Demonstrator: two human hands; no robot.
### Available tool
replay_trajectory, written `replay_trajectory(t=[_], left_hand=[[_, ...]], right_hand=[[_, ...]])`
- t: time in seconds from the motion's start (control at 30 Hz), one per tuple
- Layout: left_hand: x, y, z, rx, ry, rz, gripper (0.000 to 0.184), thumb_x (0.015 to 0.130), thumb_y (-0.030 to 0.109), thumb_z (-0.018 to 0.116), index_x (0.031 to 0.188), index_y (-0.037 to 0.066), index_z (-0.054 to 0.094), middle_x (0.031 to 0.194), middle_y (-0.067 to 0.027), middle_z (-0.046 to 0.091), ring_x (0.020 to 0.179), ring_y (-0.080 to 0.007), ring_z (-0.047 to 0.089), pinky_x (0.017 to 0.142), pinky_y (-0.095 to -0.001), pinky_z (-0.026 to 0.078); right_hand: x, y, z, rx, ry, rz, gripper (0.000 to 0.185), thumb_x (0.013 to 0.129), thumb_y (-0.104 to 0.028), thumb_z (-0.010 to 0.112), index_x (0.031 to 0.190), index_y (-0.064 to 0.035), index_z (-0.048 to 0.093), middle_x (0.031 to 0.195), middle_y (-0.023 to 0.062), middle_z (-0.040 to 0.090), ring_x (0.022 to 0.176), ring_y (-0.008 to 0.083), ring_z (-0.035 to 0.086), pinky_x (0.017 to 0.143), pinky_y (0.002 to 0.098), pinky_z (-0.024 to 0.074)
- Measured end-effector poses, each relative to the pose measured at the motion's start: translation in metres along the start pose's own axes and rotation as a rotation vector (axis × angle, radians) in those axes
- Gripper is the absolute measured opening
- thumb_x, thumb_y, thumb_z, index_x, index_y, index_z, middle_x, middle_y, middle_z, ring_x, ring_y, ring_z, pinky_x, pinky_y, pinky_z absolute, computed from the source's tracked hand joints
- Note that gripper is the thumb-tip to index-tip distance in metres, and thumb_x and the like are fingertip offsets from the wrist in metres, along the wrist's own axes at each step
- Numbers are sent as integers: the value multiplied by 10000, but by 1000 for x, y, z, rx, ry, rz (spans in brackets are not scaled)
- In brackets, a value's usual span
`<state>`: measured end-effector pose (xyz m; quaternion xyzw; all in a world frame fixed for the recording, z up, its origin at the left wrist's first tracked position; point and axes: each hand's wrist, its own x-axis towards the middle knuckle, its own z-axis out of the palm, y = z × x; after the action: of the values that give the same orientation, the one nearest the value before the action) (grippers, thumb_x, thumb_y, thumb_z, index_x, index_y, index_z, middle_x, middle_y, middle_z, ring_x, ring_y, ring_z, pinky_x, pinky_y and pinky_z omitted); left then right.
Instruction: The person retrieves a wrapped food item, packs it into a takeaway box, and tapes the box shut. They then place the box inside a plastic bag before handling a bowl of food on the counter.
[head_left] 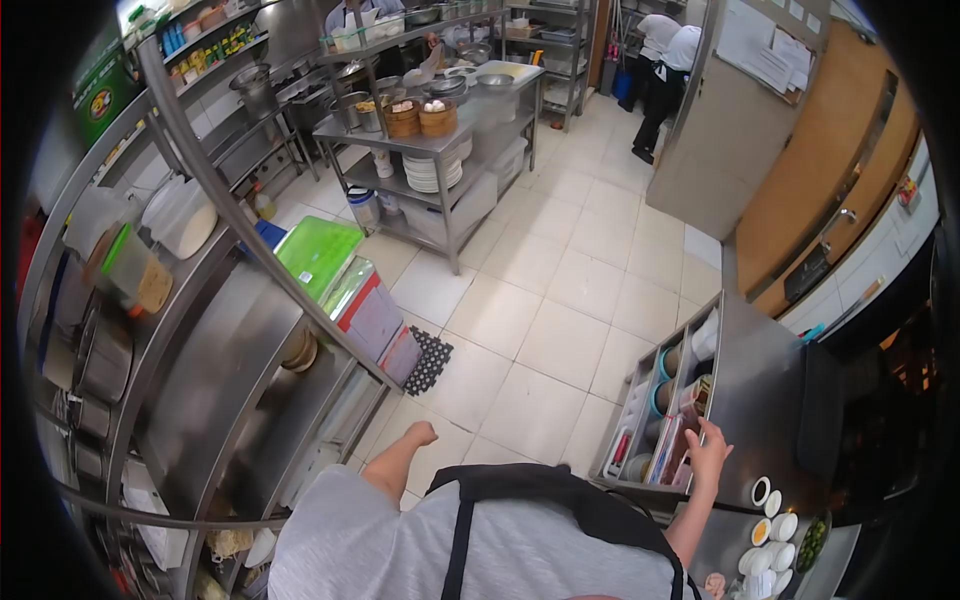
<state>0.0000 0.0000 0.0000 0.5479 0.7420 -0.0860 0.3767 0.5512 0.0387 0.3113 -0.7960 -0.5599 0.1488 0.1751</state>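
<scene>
My left hand (pixel 420 433) hangs over the tiled floor at my left side, its fingers curled in with nothing visible in them. On my right, my right hand (pixel 708 455) is at the edge of an open steel drawer (pixel 712 350), fingers apart. Whether it presses on the edge or only hovers there, I cannot tell. Inside the drawer are red-and-white packets (pixel 664 450), blue-rimmed round containers (pixel 661 398) and white items (pixel 706 336). I wear a grey shirt (pixel 400 545) and a black apron (pixel 540 490).
Steel shelving (pixel 215 370) runs along my left, with a green-lidded bin (pixel 318 258) beyond it. Ahead stands a steel table (pixel 455 140) with bamboo steamers (pixel 437 118). Small white bowls (pixel 783 526) stand on the right counter. Two people (pixel 668 60) are at the far end.
</scene>
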Motion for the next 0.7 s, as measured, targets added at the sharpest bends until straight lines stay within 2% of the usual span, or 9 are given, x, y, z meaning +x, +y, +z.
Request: replay_trajectory(t=[0.07, 0.1, 0.17, 0.3, 0.37, 0.4, 0.5, 0.63, 0.7], left_hand=[[2, 16, 29, 22, -3, 62, 294, 679, 279, 582, 823, 39, 672, 874, -180, 634, 850, -312, 610, 767, -390, 480], [14, -22, -23, 93, 12, 4, 294, 679, 279, 582, 823, 39, 672, 874, -180, 634, 850, -312, 610, 767, -390, 480], [34, 1, -4, 50, -47, -20, 320, 668, 309, 592, 811, 35, 672, 850, -176, 638, 823, -319, 614, 745, -397, 484], [77, 37, 16, 96, -152, 30, 361, 646, 353, 612, 809, 37, 674, 829, -170, 643, 801, -317, 620, 720, -400, 488], [95, 61, 8, 151, -203, 151, 387, 628, 386, 625, 790, 39, 675, 805, -168, 646, 777, -316, 625, 695, -400, 491], [103, 78, 0, 107, -251, 74, 404, 624, 399, 627, 809, 42, 674, 830, -167, 645, 791, -311, 622, 705, -396, 488], [133, 130, -31, 175, -117, 192, 395, 644, 388, 616, 836, 48, 668, 858, -166, 642, 812, -313, 615, 731, -395, 484], [161, 202, -86, -33, 121, 147, 297, 704, 318, 586, 859, 70, 639, 879, -153, 635, 851, -307, 600, 766, -393, 474], [168, 232, -109, -73, 140, 126, 290, 706, 314, 585, 862, 74, 633, 881, -151, 634, 856, -305, 598, 768, -393, 473]], right_hand=[[14, 21, -23, -112, 74, 15, 400, 758, -261, 630, 1127, -122, 566, 1158, 63, 542, 1137, 266, 463, 1002, 590, 132], [42, 4, 20, -33, 27, 34, 400, 758, -261, 630, 1127, -122, 566, 1158, 63, 542, 1137, 266, 463, 1002, 590, 132], [77, 21, 6, -64, 141, 48, 395, 759, -260, 631, 1124, -123, 569, 1150, 66, 545, 1132, 269, 465, 1002, 589, 134], [141, 33, -8, -50, 166, 95, 408, 771, -250, 622, 1145, -103, 553, 1167, 75, 534, 1141, 263, 455, 1017, 581, 102], [175, 40, -6, -77, 166, 118, 407, 775, -242, 621, 1145, -88, 549, 1162, 81, 537, 1135, 273, 459, 1017, 577, 114], [191, 43, -4, -70, 165, 110, 407, 775, -242, 621, 1145, -88, 549, 1162, 81, 537, 1135, 273, 459, 1017, 577, 114], [249, 44, 4, -6, 159, 46, 400, 764, -231, 635, 1128, -86, 558, 1142, 92, 547, 1118, 293, 471, 1010, 570, 145], [316, 33, 21, 31, 92, -57, 392, 755, -226, 642, 1112, -82, 567, 1140, 115, 546, 1113, 299, 472, 1011, 557, 162], [341, 23, 22, 70, 60, -128, 392, 752, -226, 645, 1108, -81, 569, 1141, 121, 544, 1112, 300, 473, 1011, 552, 166]])
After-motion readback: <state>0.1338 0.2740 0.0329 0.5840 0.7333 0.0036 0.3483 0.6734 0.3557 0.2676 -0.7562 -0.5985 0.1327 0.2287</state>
